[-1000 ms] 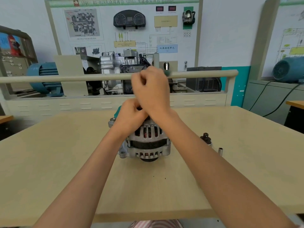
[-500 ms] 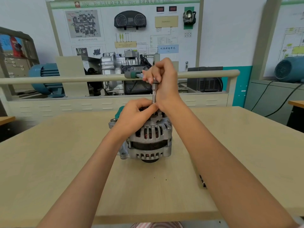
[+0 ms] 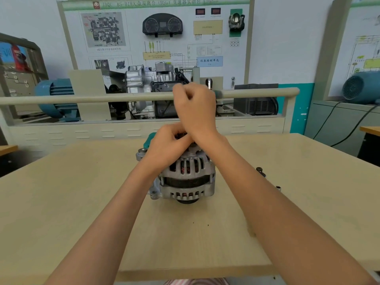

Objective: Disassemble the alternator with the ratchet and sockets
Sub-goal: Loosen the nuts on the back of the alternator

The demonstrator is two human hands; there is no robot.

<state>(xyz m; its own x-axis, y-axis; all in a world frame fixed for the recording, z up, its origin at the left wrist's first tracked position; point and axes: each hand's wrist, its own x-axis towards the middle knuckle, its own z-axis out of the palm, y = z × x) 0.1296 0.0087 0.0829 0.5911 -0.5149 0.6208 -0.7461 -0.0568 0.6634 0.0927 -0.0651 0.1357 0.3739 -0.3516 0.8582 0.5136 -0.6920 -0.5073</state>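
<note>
Both hands on the alternator [image 3: 186,177], mid-table, standing on its pulley end.

Left hand [image 3: 167,148] curls over the top housing, gripping it; right hand [image 3: 195,109] is fisted above it around a tool, only a teal handle tip [image 3: 218,93] showing. Two small sockets [image 3: 260,171] lie to the right on the table [image 3: 61,202], well clear of its edges. No containers visible.

Ratchet [image 3: 218,93]: only a green handle tip shows past the right hand [image 3: 195,108]; head and socket hidden.
Alternator [image 3: 186,177] top: covered by left hand [image 3: 167,147].
Small parts [image 3: 260,171]: partly behind right forearm, too small to identify.
</note>
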